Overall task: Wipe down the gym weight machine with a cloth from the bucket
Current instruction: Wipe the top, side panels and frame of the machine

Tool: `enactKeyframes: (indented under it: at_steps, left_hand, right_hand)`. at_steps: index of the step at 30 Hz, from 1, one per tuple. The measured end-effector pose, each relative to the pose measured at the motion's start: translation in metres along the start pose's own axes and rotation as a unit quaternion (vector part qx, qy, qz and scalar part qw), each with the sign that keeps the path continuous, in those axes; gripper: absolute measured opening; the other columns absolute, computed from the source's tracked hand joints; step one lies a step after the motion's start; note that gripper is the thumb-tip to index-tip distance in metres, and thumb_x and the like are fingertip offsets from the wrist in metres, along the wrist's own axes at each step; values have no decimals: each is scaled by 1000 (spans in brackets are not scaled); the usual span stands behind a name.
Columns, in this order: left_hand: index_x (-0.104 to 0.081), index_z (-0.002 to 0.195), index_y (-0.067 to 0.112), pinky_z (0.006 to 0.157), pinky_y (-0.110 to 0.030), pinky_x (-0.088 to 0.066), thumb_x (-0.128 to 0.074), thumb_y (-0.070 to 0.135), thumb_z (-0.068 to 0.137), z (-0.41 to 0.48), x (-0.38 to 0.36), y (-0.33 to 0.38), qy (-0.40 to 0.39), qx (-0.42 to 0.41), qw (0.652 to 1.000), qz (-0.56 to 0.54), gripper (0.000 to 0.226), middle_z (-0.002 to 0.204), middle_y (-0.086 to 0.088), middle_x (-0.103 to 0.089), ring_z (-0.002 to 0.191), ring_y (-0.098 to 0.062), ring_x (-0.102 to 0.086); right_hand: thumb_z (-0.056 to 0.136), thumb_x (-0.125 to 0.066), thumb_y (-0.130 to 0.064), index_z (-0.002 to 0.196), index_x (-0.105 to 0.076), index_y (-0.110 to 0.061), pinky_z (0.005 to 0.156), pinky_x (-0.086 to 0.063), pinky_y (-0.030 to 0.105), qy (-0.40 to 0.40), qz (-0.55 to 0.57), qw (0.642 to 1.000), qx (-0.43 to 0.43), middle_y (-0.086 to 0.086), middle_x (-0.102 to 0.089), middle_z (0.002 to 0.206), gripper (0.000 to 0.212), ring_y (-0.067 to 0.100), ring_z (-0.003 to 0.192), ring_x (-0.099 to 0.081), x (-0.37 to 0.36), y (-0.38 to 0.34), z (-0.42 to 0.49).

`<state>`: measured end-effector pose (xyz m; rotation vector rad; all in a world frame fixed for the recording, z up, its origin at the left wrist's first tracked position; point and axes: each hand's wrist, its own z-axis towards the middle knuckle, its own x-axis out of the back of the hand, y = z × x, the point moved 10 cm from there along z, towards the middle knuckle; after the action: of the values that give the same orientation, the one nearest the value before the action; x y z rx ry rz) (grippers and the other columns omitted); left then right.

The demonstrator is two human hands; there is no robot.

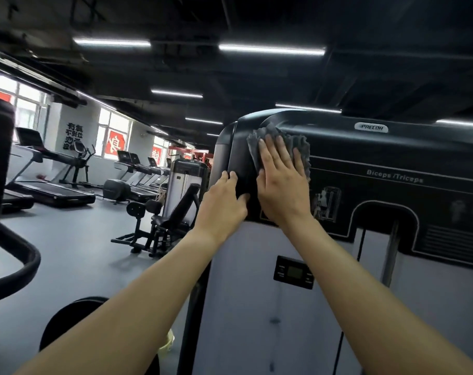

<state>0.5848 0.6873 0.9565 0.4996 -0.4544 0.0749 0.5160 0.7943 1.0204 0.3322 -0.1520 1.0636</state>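
The weight machine [392, 158] fills the right half of the view, with a black upper shroud marked Biceps/Triceps above a pale grey panel. A grey shaggy cloth [297, 144] lies flat against the shroud's upper left corner. My right hand [282, 182] presses on the cloth with straight, spread fingers. My left hand [224, 204] holds the shroud's left edge just beside it, fingers wrapped round the corner and thumb on the front face. No bucket is clearly visible.
A small display [294, 272] sits on the grey panel below my hands. Another weight machine with a padded seat [176, 209] stands to the left. Treadmills [51, 185] line the windows. A dark curved bar [16, 269] and a round black pad [73, 318] are close at lower left.
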Motion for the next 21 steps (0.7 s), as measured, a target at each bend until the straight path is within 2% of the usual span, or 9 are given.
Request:
enactKeyframes:
  at_steps: [3, 7, 8, 10, 12, 15, 18, 21]
  left_hand:
    - [-53, 141, 7, 110, -49, -46, -59, 30, 96, -1, 3, -1, 12, 15, 999, -31, 51, 146, -12, -55, 136, -32, -51]
    - [-63, 120, 13, 97, -44, -53, -58, 19, 95, -3, 6, 3, 23, 3, 998, -65, 26, 115, -1, -63, 112, -25, -62]
    - [-63, 118, 13, 95, -45, -53, -60, 17, 94, -2, 7, 4, 25, 0, 998, -64, 24, 113, 0, -63, 108, -25, -62]
    - [-62, 129, 11, 102, -46, -51, -64, 20, 95, 0, 7, 4, 18, 1, 999, -44, 35, 126, -6, -64, 119, -28, -61]
    - [-55, 144, 7, 113, -47, -43, -67, 25, 95, 1, 8, 3, 5, 11, 999, -32, 53, 148, -15, -55, 137, -34, -51]
    - [-53, 145, 5, 110, -47, -44, -68, 25, 95, 2, 10, 5, -6, 16, 1000, -17, 57, 150, -17, -53, 136, -37, -51]
    - [-60, 137, 8, 105, -49, -47, -65, 19, 93, 1, 16, 6, 11, 14, 999, -29, 46, 135, -17, -63, 125, -39, -57]
    - [-67, 118, 14, 95, -54, -53, -61, 18, 89, 2, 14, 2, 19, 5, 999, -37, 30, 114, -12, -69, 107, -35, -64]
  right_hand:
    - [105, -38, -23, 163, -27, -16, 130, -1, 41, 9, 27, 999, -26, -3, -18, 171, 60, 11, 159, 0, -9, -9, -32]
    - [104, -37, -29, 161, -31, -16, 130, -9, 45, -4, 14, 1000, 19, -1, -23, 170, 59, 15, 159, -8, -19, -17, -68]
    - [103, -37, -29, 161, -33, -17, 130, -11, 46, -7, 6, 999, 32, -1, -25, 169, 59, 15, 159, -10, -17, -14, -63]
    - [100, -37, -26, 160, -34, -18, 130, -10, 46, -13, -12, 999, 45, -1, -29, 168, 60, 14, 159, -11, -10, -8, -44]
    - [98, -36, -24, 159, -35, -18, 130, -7, 45, -13, -6, 999, 37, -2, -31, 168, 61, 13, 159, -11, -3, -1, -19]
    - [96, -34, -24, 156, -40, -18, 130, -3, 44, 3, 39, 999, -6, -4, -32, 167, 61, 11, 159, -9, 2, 2, -6]
    - [96, -36, -23, 154, -42, -14, 130, -5, 44, 20, 80, 996, -34, -1, -31, 167, 59, 14, 159, -10, -7, -14, -37]
    - [100, -43, -24, 156, -41, -14, 130, -11, 46, 11, 57, 998, 14, 1, -30, 168, 57, 16, 159, -13, -17, -25, -65]
